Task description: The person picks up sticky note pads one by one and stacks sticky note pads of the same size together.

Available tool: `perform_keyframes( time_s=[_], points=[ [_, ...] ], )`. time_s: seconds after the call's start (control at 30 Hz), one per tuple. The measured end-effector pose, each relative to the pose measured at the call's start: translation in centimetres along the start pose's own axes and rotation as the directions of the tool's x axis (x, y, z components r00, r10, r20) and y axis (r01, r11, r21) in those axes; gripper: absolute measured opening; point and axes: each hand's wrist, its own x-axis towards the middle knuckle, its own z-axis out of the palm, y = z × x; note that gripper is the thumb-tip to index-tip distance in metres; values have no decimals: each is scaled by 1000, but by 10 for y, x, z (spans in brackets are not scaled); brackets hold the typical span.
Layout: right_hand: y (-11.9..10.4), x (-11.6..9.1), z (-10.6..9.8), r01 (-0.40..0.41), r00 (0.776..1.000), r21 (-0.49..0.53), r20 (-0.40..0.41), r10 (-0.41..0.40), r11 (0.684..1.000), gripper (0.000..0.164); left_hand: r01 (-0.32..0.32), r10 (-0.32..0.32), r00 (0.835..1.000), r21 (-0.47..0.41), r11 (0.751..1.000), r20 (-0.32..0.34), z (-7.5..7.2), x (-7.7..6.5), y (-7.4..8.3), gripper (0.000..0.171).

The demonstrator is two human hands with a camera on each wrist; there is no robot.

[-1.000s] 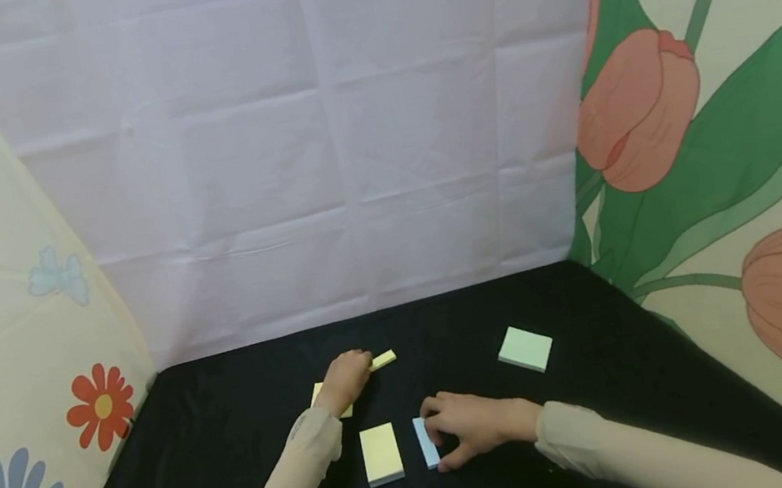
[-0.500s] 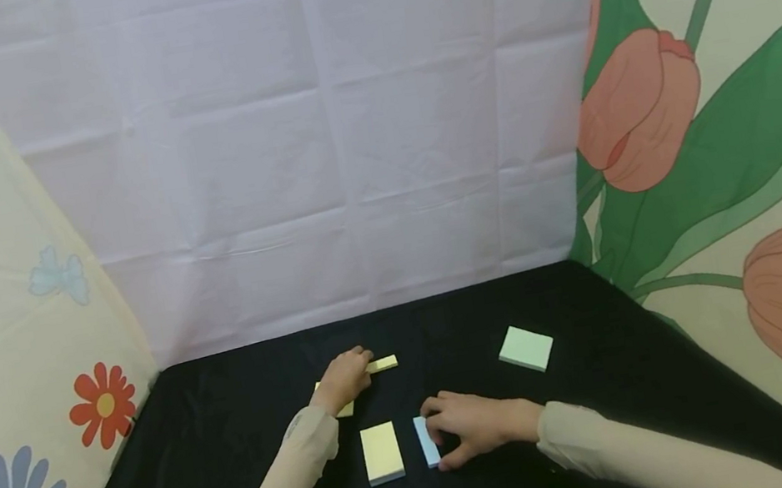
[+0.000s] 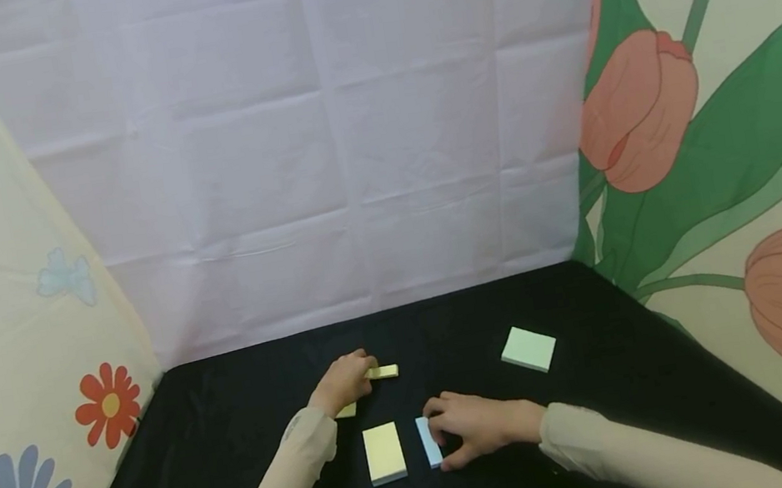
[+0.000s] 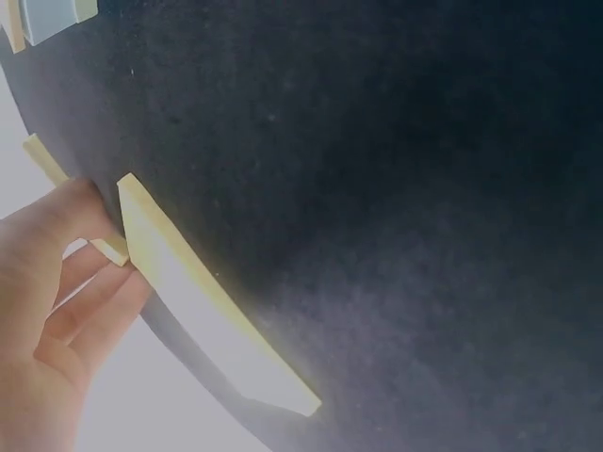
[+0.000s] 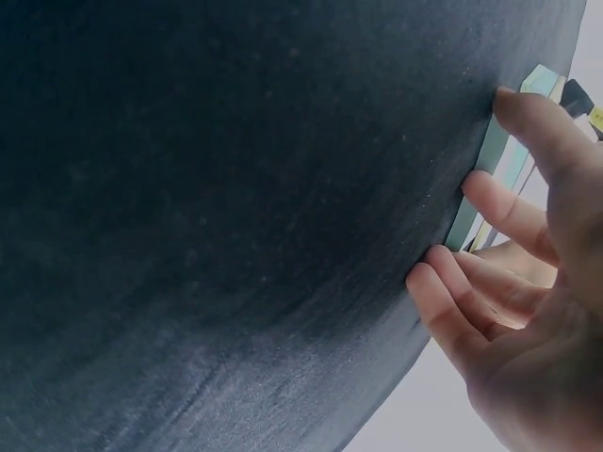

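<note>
My left hand [image 3: 343,382] pinches a narrow yellow sticky note pad [image 3: 384,371], whose ends stick out past thumb and fingers in the left wrist view. A larger yellow sticky note pad [image 4: 212,301] lies right beside that hand; in the head view the wrist covers most of it. Nearer the person, my right hand [image 3: 474,421] holds a light blue sticky note pad [image 3: 426,441] on the table, its thumb and fingertips along the pad's edge. Just left of the blue pad lies another yellow sticky note pad [image 3: 384,452], apart from both hands.
A pale green sticky note pad [image 3: 529,348] lies farther back on the right. Black cloth [image 3: 449,328] covers the table. Behind it hangs a white cloth [image 3: 236,174], with flower-patterned cloths [image 3: 777,136] on both sides.
The left hand has turned the narrow yellow pad from a slant to nearly level and drawn it slightly toward the person. The right hand and blue pad have hardly moved.
</note>
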Motion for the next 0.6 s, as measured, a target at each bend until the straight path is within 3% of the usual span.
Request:
perform_keyframes(
  time_s=[0.3,0.6],
  points=[
    [1,-1,1,9,1000,11,-3,-9,1000,23,7,-6,999,-33,999,34,-4,-3,0,24],
    [2,-1,1,-4,1000,13,7,4,1000,23,-16,17,1000,-42,999,23,-5,-4,0,25]
  ],
)
